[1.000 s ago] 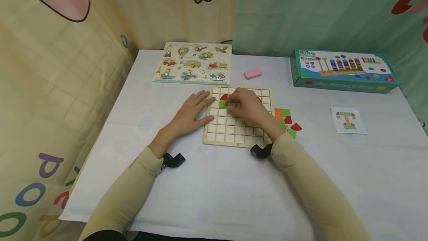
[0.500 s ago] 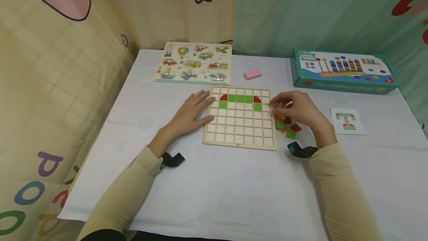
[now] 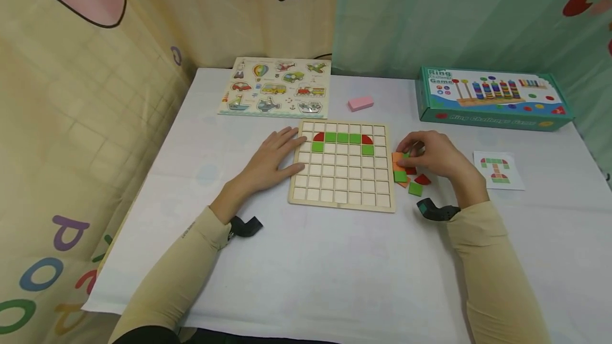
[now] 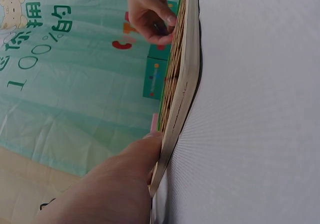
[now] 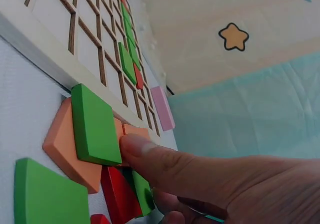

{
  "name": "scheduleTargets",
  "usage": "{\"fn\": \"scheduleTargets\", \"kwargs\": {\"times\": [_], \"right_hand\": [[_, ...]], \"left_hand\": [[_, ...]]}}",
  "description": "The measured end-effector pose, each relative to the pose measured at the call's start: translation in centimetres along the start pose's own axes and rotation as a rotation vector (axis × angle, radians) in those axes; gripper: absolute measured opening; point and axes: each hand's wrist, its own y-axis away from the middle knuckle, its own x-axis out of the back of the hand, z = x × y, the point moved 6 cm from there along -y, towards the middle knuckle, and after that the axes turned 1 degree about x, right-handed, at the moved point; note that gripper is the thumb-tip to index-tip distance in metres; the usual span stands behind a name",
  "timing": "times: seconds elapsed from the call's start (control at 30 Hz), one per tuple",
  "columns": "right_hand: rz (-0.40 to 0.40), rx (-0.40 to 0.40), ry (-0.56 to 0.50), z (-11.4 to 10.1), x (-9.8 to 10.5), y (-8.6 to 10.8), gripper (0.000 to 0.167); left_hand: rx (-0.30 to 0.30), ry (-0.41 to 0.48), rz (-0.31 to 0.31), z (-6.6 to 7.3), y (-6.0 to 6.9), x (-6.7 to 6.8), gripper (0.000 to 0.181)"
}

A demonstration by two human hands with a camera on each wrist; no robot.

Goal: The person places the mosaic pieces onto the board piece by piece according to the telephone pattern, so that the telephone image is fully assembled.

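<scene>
My left hand [image 3: 270,163] rests with spread, straight fingers along the left edge of the wooden grid board [image 3: 341,183]. A row of green squares [image 3: 342,137] lies in the grid between two red quarter-circles [image 3: 367,139], with a green square below each red one. Just right of the board, my right hand [image 3: 435,155] pinches at an orange square tile [image 3: 397,157] in a loose pile. The right wrist view shows the thumb [image 5: 137,146] on that orange tile; the index fingertip is hidden there. Green tiles [image 5: 95,126] and a red piece [image 5: 120,196] lie beside it.
A small pattern card [image 3: 499,171] lies at the right. Behind the board are a pink block [image 3: 360,103], a vehicle puzzle board [image 3: 274,88] and a green Ring Game box [image 3: 494,99]. Another red quarter-circle [image 3: 423,180] and green tile [image 3: 415,189] lie at the pile's near side.
My right hand has left the board's top row, where the green row now shows in full, and moved right to the loose pile. The left hand stays on the board's edge.
</scene>
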Motion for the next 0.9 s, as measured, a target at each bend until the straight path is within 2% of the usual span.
{"fn": "scheduleTargets", "kwargs": {"times": [0.17, 0.33, 0.47, 0.57, 0.7, 0.8, 0.9], "right_hand": [[0.069, 0.016, -0.034, -0.2, 0.3, 0.2, 0.022], [0.184, 0.015, -0.129, -0.7, 0.8, 0.4, 0.029], [0.252, 0.024, -0.223, -2.4, -0.2, 0.1, 0.032], [0.258, 0.059, -0.252, -4.2, -1.8, -0.4, 0.027], [0.216, 0.120, -0.248, -6.2, -4.1, -1.0, 0.020], [0.200, 0.138, -0.242, -7.0, -5.4, -1.3, 0.016], [0.227, 0.140, -0.235, -7.4, -6.1, -1.3, 0.015]], "left_hand": [[-0.001, 0.009, 0.001, 0.0, 0.0, 0.0, 0.069], [-0.007, 0.007, 0.007, 0.0, 0.1, 0.0, 0.068], [-0.015, 0.010, 0.013, 0.1, 0.0, 0.1, 0.068], [-0.013, 0.009, 0.011, 0.0, 0.0, 0.1, 0.067], [-0.009, 0.004, 0.010, 0.0, 0.0, 0.1, 0.068], [-0.008, 0.005, 0.014, -0.1, 0.1, 0.1, 0.067], [-0.005, 0.008, 0.014, -0.1, 0.1, -0.1, 0.067]]}}
